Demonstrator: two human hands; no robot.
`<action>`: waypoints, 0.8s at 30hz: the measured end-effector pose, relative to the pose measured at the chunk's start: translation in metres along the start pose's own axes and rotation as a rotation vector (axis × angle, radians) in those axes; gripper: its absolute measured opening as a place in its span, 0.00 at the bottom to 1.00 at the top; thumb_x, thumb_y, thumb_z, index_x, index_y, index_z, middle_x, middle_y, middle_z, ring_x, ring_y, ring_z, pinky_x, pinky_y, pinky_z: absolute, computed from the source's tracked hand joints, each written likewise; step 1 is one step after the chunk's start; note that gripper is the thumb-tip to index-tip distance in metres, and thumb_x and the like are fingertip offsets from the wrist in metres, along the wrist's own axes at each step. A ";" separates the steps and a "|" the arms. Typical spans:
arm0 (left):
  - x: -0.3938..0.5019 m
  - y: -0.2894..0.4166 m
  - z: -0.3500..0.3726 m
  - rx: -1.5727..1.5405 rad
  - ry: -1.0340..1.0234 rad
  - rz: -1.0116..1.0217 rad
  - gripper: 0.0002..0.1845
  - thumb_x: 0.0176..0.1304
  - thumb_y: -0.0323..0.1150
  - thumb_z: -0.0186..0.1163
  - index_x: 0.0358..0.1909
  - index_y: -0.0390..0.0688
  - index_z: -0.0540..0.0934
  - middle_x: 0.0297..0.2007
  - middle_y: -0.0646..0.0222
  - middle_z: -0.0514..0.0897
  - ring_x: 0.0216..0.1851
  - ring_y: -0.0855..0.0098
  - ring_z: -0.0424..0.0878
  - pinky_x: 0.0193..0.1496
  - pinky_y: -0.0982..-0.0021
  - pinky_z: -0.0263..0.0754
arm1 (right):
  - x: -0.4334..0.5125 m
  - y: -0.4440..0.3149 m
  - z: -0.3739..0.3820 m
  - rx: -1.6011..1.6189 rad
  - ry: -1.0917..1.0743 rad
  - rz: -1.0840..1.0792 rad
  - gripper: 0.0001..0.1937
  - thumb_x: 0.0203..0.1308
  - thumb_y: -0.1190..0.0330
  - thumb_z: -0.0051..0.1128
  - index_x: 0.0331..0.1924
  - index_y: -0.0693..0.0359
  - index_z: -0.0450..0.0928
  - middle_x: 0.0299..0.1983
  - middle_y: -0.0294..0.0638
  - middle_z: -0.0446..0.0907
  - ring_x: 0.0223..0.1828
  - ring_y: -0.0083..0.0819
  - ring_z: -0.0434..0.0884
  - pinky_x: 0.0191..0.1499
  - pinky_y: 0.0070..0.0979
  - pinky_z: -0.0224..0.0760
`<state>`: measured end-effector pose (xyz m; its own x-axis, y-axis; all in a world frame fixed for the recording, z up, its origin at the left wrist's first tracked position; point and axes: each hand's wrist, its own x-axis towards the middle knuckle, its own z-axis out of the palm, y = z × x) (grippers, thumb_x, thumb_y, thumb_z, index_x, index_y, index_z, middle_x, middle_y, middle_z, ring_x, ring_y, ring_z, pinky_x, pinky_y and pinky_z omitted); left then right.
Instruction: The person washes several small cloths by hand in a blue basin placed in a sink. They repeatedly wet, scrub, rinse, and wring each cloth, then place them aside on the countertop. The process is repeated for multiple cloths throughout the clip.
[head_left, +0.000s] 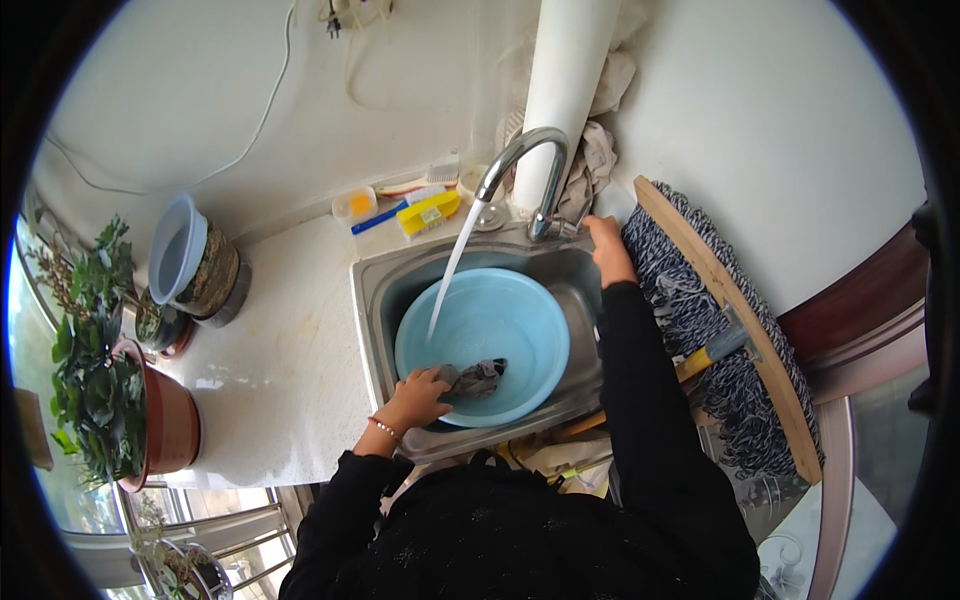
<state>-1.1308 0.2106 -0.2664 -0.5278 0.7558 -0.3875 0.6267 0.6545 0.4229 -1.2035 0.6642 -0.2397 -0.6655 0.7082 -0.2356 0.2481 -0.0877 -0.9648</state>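
Water pours from the chrome faucet (559, 154) into a light blue plastic basin (551, 322), which sits in a stainless steel sink (581, 304). My left hand (416, 399) is at the basin's near left rim, gripping one end of a wet grey cloth item (476, 379), perhaps a sock. The cloth's other end, with a dark patch, lies in the basin. At the faucet's base, my right hand (611, 251) has its fingers on the lever handle (579, 223); part of the lever is hidden behind them.
Brushes with yellow (429, 213) and blue (379, 217) handles lie behind the sink beside a small clear container (354, 205). A large string mop (720, 322) leans close to my right arm. Potted plants (161, 420) line the counter's left side. A white pipe (562, 82) rises behind the faucet.
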 end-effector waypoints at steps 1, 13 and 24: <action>-0.002 0.001 -0.003 -0.004 0.016 0.015 0.24 0.56 0.45 0.67 0.55 0.50 0.81 0.67 0.57 0.68 0.69 0.50 0.63 0.67 0.49 0.62 | 0.014 -0.003 0.006 0.060 -0.069 0.044 0.22 0.59 0.73 0.54 0.56 0.74 0.69 0.47 0.46 0.77 0.48 0.39 0.76 0.56 0.36 0.67; -0.021 -0.016 -0.034 -0.215 0.145 0.165 0.21 0.61 0.39 0.64 0.53 0.40 0.80 0.54 0.52 0.80 0.56 0.52 0.76 0.61 0.60 0.71 | -0.139 0.043 0.020 -0.756 -0.877 -0.162 0.20 0.63 0.65 0.56 0.58 0.61 0.77 0.60 0.51 0.76 0.60 0.40 0.76 0.63 0.31 0.66; -0.097 -0.041 -0.060 -0.379 0.249 0.031 0.21 0.65 0.39 0.61 0.56 0.39 0.78 0.53 0.54 0.81 0.54 0.54 0.78 0.58 0.62 0.72 | -0.222 0.131 0.130 -1.631 -1.307 -0.090 0.41 0.50 0.57 0.68 0.69 0.58 0.63 0.65 0.51 0.70 0.60 0.49 0.76 0.61 0.40 0.70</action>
<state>-1.1393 0.1118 -0.1973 -0.6628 0.7266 -0.1809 0.4150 0.5575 0.7190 -1.1148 0.4044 -0.3291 -0.5201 -0.1833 -0.8342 -0.0412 0.9809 -0.1899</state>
